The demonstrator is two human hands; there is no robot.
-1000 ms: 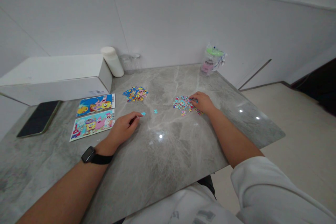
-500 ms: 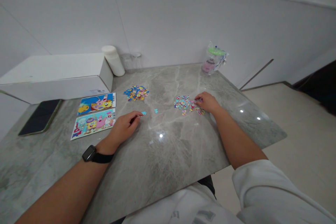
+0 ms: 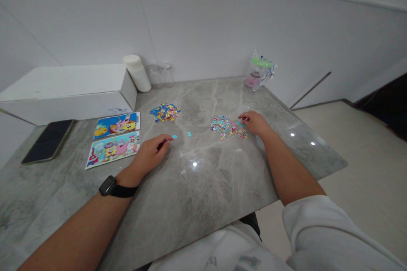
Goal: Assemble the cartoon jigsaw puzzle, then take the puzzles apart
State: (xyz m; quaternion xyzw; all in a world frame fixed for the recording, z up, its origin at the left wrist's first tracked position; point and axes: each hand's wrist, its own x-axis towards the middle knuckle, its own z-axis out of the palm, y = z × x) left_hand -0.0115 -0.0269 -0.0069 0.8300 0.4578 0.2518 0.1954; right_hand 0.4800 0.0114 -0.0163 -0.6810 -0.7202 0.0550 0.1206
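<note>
My left hand (image 3: 151, 153) rests on the grey marble table (image 3: 203, 186), fingers curled, its fingertips touching a small light-blue puzzle piece (image 3: 174, 137). A second blue piece (image 3: 189, 134) lies just to the right of it. My right hand (image 3: 256, 122) sits at the right edge of a scattered pile of pink and multicoloured puzzle pieces (image 3: 225, 126), fingers bent and pinched on a small piece. Farther back lies another pile of blue and yellow pieces (image 3: 164, 112).
Two cartoon picture cards (image 3: 114, 136) lie left of my left hand. A dark phone (image 3: 47, 141) sits at the far left, a long white box (image 3: 68, 92) behind it. A white cylinder (image 3: 137, 73), two small jars (image 3: 160, 73) and a bagged cup (image 3: 257, 72) stand by the wall.
My right hand has slid from on top of the pink pile to its right edge, uncovering the pieces. My left hand has stayed put.
</note>
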